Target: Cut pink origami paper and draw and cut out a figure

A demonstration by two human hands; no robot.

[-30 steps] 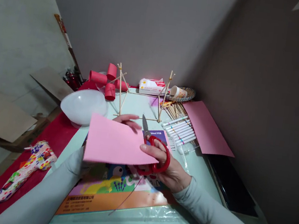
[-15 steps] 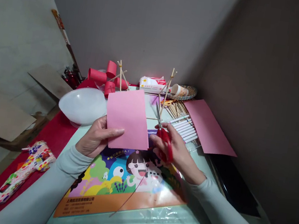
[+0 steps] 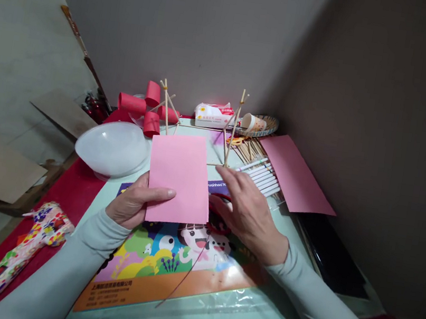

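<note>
A pink sheet of paper is held upright over the mat, with my left hand pinching its lower left edge, thumb in front. Beside the paper's right edge, my right hand has its fingers stretched out over red-handled scissors. Only parts of the red handles show, low by the thumb; the blades are hidden. Beneath both hands lies a colourful printed mat with cartoon figures. A thin dark strand crosses its lower half.
Stick frames stand at the back, near red paper tubes and a tissue pack. A translucent bowl is at left. To the right are white markers, another pink sheet and a paper cup.
My right hand has lowered the scissors and its fingers have straightened; the blades no longer show. The pink paper has come slightly lower in view, still in my left hand.
</note>
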